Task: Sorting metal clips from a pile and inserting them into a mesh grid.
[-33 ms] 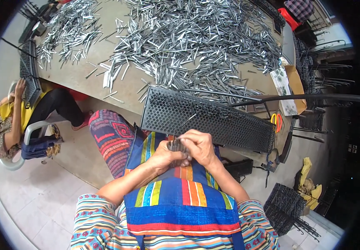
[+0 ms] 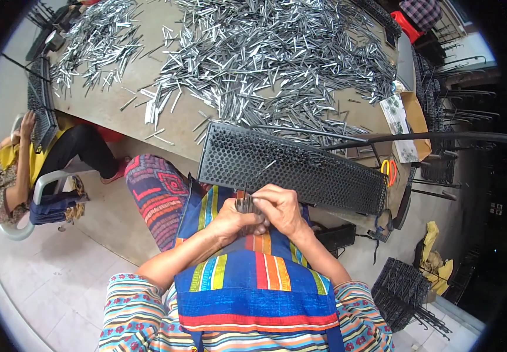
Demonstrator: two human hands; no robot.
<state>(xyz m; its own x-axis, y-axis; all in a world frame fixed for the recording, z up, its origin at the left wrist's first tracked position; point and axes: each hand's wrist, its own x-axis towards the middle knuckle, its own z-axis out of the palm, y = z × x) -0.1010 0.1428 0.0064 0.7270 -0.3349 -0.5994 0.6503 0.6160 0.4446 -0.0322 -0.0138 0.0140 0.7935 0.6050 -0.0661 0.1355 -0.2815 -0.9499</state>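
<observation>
Above my lap, my left hand (image 2: 230,223) is closed round a small bundle of thin dark strips (image 2: 245,204), their ends pointing up and away from me. My right hand (image 2: 281,208) meets it from the right, thumb and fingers pinched against the bundle's side. Some strip ends stand taller than the others. Just beyond both hands, a long black tray (image 2: 289,170) with rows of round holes slants across the near table edge. One thin strip (image 2: 265,170) sticks up from the tray, and darker pieces crowd its far right part.
Loose grey and silvery strips (image 2: 265,64) are heaped over the table (image 2: 189,132). Orange-handled scissors (image 2: 389,171) and an open cardboard box (image 2: 416,123) lie at the right. A dark bar (image 2: 435,137) reaches across there. At the left sits another person (image 2: 16,170), hand on a black tray (image 2: 43,126).
My right fingertips have shifted slightly on the bundle, and strip ends now rise a little higher beside them. The tray and the other person look the same.
</observation>
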